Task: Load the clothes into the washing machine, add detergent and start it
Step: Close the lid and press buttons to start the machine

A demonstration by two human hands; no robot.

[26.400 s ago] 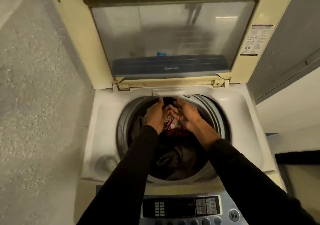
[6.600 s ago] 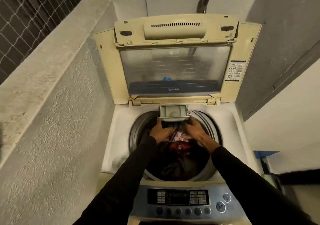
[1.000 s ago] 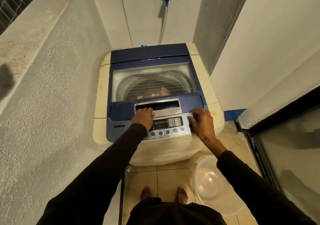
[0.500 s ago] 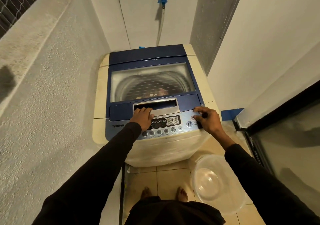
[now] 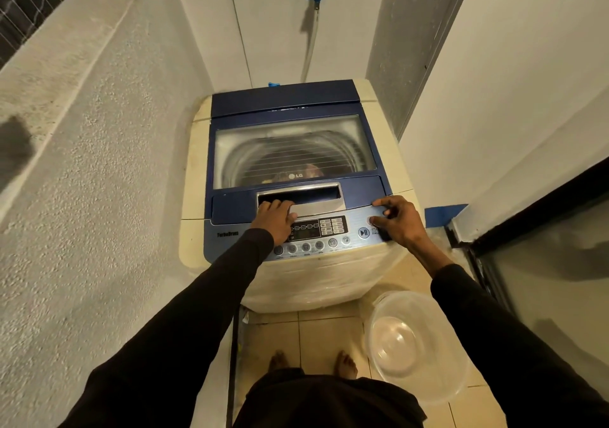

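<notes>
the cream top-loading washing machine with a blue glass lid (image 5: 290,150) is stood against the back wall, lid closed, control panel (image 5: 316,229) facing the person. the left hand (image 5: 275,218) is rested flat at the lid handle recess, fingers relaxed. the right hand (image 5: 400,218) is curled over the panel's right end, thumb on a button, nothing grasped.
</notes>
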